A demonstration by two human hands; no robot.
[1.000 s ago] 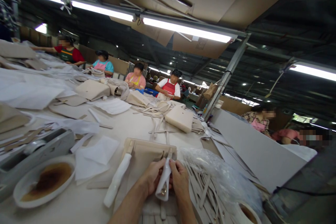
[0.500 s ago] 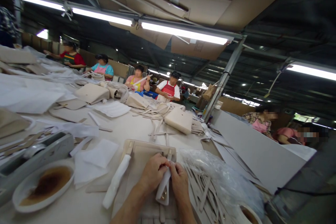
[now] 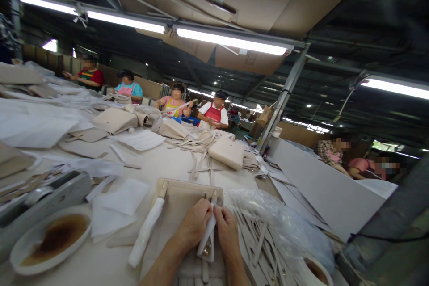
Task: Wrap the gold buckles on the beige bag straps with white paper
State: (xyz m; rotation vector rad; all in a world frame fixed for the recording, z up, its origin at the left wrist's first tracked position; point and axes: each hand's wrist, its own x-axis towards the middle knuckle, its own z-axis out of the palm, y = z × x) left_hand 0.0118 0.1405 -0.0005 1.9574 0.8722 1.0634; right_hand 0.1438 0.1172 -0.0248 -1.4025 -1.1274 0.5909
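Observation:
A beige bag [image 3: 177, 201] lies flat on the table in front of me. On its right side, a strap with a metal buckle [image 3: 208, 248] is covered by white wrapping [image 3: 208, 234]. My left hand [image 3: 197, 221] pinches this wrapping near its upper end, fingers closed. From the other side, my right hand [image 3: 226, 225] presses thumb and fingers together on the same wrapping, the two hands almost touching. Along the bag's left side runs another strap, fully rolled in a white wrapped sleeve [image 3: 147, 232]. The fingertips partly hide the piece between them.
A white bowl with brown liquid [image 3: 50, 241] and a grey metal tape dispenser [image 3: 47, 203] stand at left. White sheets [image 3: 117, 203] lie beside them. Right of the bag are loose straps [image 3: 259, 243] and clear plastic [image 3: 288, 219]. More bags [image 3: 227, 152] and several co-workers sit beyond.
My view has shifted slightly. Both hands stay on the wrapped strap; the fingers have moved a little at its upper end, and the right fingers are more curled.

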